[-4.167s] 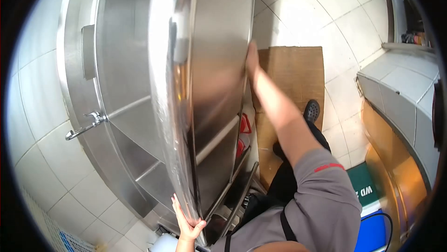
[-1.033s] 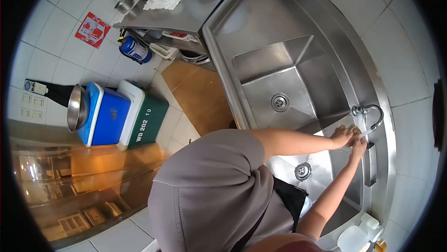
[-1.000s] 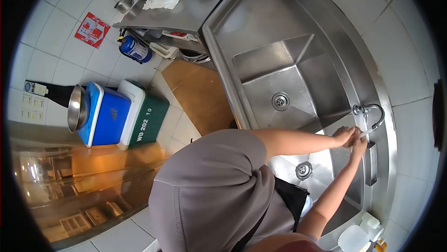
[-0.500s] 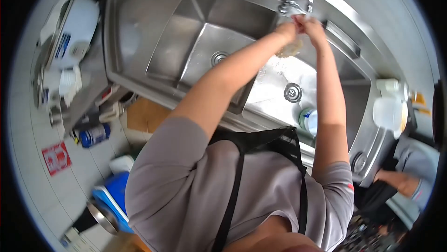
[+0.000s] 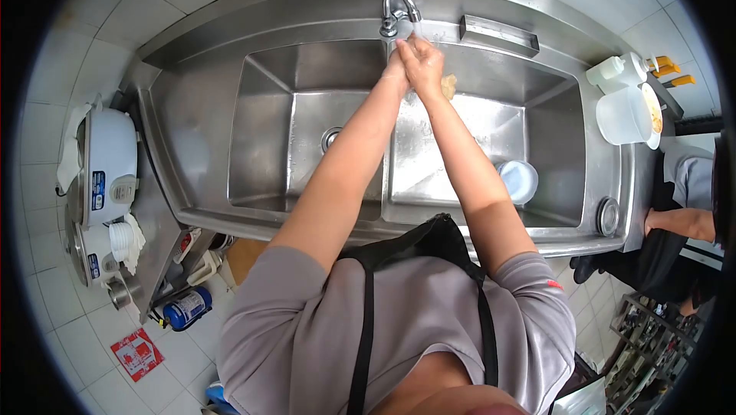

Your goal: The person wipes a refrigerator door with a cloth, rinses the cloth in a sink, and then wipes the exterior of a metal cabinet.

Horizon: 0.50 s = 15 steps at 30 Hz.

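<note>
My left hand and my right hand are pressed together beneath the chrome faucet, where water appears to run over them. The right hand's fingers are closed over the left hand; most of the left fingers are hidden behind it. Both hands are above the divider of the steel double sink. A yellowish, crumpled-looking thing shows just beside my right wrist; its kind and whether I touch it cannot be made out. A pale round tub sits in the right basin, partly behind my right forearm.
A metal trough is fixed behind the right basin. White containers and yellow-handled tools stand at the right. Rice-cooker-like appliances line the left counter, above a blue cylinder. Another person's arm is at the right.
The view has turned and levelled, so the sink appears straighter. My hands remain together near the faucet. The right hand now covers more of the left.
</note>
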Available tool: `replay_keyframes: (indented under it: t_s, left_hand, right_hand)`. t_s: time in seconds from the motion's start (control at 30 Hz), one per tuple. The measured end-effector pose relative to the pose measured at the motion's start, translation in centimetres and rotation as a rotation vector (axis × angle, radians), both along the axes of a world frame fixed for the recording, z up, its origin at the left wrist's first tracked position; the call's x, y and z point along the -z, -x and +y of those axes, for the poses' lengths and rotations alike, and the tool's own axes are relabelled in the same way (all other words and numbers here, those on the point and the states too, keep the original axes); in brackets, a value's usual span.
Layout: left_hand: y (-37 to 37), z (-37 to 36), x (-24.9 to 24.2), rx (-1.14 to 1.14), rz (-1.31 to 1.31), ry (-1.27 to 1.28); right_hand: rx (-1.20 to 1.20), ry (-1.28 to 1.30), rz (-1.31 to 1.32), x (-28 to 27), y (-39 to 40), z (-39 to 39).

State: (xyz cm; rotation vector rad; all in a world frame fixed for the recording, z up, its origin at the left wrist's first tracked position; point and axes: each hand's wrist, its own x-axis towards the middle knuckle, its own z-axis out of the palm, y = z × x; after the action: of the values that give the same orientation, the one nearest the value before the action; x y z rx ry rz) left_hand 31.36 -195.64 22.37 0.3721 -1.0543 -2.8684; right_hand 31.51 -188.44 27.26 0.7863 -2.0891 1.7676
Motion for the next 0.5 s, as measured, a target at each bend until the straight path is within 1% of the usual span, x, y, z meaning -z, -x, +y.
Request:
replay_keyframes:
  t_s: [0.03,0.1,0.13,0.17,0.23,0.27,0.3,0.33,0.37,0.4,0.43,0.5]
  left_hand:
    - [-0.7,0.7,-1.7,0.031,-0.031,-0.032]
    - [-1.8,1.4,-4.4,0.176,-0.347,0.075]
    - [-2.7,1.1,-6.2,0.315,-0.306,0.193]
    - [-2.2,0.8,-6.0,0.321,-0.304,0.201]
    - [-1.7,0.3,-5.5,0.481,-0.261,0.704]
    - [-1.5,1.0,-5.8,0.454,-0.152,0.853]
    - [-1.6,1.9,-6.4,0.457,-0.144,0.86]
    - [-1.8,3.0,-7.2,0.408,-0.129,0.805]
    - [-1.7,3.7,-7.8,0.36,-0.11,0.751]
    - [-1.4,3.9,-7.6,0.303,-0.164,0.597]
    - [-1.2,3.9,-7.0,0.306,-0.152,0.6]
    - [-1.2,3.2,-4.9,0.167,-0.242,0.289]
  right_hand:
    - [0.006,-0.005,-0.002,-0.3,0.6,0.5]
    - [0.123,-0.315,-0.312,-0.6,2.8,1.5]
    - [-0.015,-0.301,-0.57,-1.0,3.8,2.3]
    - [-0.01,-0.293,-0.568,0.3,4.9,2.7]
    - [-0.359,0.379,-0.853,4.2,5.0,3.5]
    - [-0.533,0.569,-0.983,5.9,4.5,4.1]
    - [-0.469,0.607,-1.186,6.5,3.1,4.7]
    - [-0.381,0.49,-1.027,11.0,3.0,4.6]
    - [-0.305,0.391,-0.917,12.5,1.9,5.1]
    - [-0.245,0.452,-0.992,13.5,1.0,5.2]
    - [-0.234,0.689,-1.064,14.3,0.9,4.7]
    - [-0.521,1.138,-1.342,10.1,0.5,5.5]
